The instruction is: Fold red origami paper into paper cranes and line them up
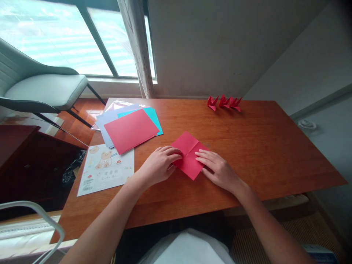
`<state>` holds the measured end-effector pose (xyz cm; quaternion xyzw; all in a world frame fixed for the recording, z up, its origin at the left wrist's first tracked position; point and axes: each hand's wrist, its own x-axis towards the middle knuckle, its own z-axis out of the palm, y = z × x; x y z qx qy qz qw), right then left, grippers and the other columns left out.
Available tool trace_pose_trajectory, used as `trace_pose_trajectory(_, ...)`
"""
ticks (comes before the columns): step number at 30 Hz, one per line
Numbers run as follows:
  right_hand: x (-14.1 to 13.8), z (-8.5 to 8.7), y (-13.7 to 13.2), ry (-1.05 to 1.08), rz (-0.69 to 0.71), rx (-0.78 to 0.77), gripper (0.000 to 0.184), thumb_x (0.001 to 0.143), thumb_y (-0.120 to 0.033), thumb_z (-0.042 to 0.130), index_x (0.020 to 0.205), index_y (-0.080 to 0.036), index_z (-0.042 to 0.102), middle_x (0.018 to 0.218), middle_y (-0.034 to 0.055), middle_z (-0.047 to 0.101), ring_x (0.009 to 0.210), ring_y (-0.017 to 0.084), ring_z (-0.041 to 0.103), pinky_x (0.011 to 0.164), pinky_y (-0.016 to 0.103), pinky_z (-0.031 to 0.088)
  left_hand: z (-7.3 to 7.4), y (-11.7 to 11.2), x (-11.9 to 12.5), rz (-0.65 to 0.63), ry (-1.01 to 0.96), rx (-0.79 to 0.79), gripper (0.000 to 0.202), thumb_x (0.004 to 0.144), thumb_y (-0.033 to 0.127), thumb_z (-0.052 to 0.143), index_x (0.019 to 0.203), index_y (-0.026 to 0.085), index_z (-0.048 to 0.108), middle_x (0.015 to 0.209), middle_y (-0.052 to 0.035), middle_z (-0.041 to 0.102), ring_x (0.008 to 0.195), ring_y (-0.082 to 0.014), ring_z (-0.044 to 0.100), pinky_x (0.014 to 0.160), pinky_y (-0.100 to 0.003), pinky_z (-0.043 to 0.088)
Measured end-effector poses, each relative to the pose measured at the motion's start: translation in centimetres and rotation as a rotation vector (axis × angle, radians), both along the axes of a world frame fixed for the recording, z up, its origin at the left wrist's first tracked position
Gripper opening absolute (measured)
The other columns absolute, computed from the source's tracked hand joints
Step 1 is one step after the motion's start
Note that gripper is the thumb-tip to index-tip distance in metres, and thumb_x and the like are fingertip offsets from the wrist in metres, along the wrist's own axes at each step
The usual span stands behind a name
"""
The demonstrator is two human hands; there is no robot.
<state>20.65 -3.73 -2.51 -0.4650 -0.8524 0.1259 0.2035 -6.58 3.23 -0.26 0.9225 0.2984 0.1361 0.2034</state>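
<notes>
A red square of paper (pixel 188 145), turned like a diamond and already marked by creases across its middle, lies flat near the front of a wooden table (pixel 261 146), directly before the person at work. The left hand (pixel 161 165) rests on the sheet's left corner with fingers bent. Whether the thumb is tucked under the edge or merely beside it cannot be told from this view. The right hand (pixel 217 169) lies spread and relaxed on the right corner, fingers straight, pressing down rather than gripping.

The step in hand looks like flattening or setting a fold. Doing it well would likely mean lining the corners up exactly before pressing. One hand would pin the sheet so it cannot slide on the smooth wood while the other runs a fingertip firmly along the crease from the centre outward.

To the left, well apart from the hands, sits a fanned stack of coloured sheets (pixel 129 129) with a red one on top. Just in front of it lies a printed card with a cartoon bear (pixel 106 169). At the far edge of the table, against the wall, stands a short row of red paper cranes (pixel 224 102). A grey chair (pixel 44 90) stands beyond the table's left end, beneath a bright window (pixel 55 36) with a pale curtain (pixel 139 47) drawn to its side.
</notes>
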Motion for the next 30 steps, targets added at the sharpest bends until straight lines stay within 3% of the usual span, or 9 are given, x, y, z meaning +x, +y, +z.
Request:
trace_pose_trajectory(14, -0.12, -0.01, -0.15, 0.001, 0.001, 0.011, 0.034, 0.096, -0.017, 0.051, 0.128, -0.024, 0.060, 0.142, 0.0069, 0.059, 0.136, 0.024, 0.050, 0.113, 0.050, 0.043, -0.20, -0.05, 0.03, 0.005, -0.022, 0.011, 0.035, 0.084, 0.009, 0.054, 0.114, 0.024, 0.066, 0.127, -0.0036, 0.067, 0.117, -0.0230, 0.061, 0.102, -0.039, 0.045)
trace_pose_trajectory(20, -0.11, -0.07, -0.11, 0.006, -0.014, 0.010, 0.032, 0.095, -0.016, 0.052, 0.124, -0.024, 0.063, 0.140, 0.0062, 0.060, 0.135, 0.024, 0.051, 0.112, 0.049, 0.044, 0.09, 0.01, 0.07, -0.008, -0.023, -0.001, 0.024, 0.092, 0.019, 0.055, 0.112, 0.023, 0.067, 0.126, -0.0045, 0.068, 0.116, -0.0236, 0.061, 0.100, -0.039, 0.045)
trace_pose_trajectory(30, -0.58, -0.14, 0.73, 0.206, -0.098, 0.017, 0.020, 0.097, -0.020, 0.054, 0.109, -0.027, 0.069, 0.121, 0.0034, 0.071, 0.119, 0.022, 0.062, 0.105, 0.047, 0.049, -0.11, 0.17, 0.11, 0.063, -0.126, -0.059, 0.023, 0.099, 0.024, 0.047, 0.106, 0.022, 0.069, 0.110, -0.0056, 0.073, 0.102, -0.0207, 0.067, 0.091, -0.035, 0.051)
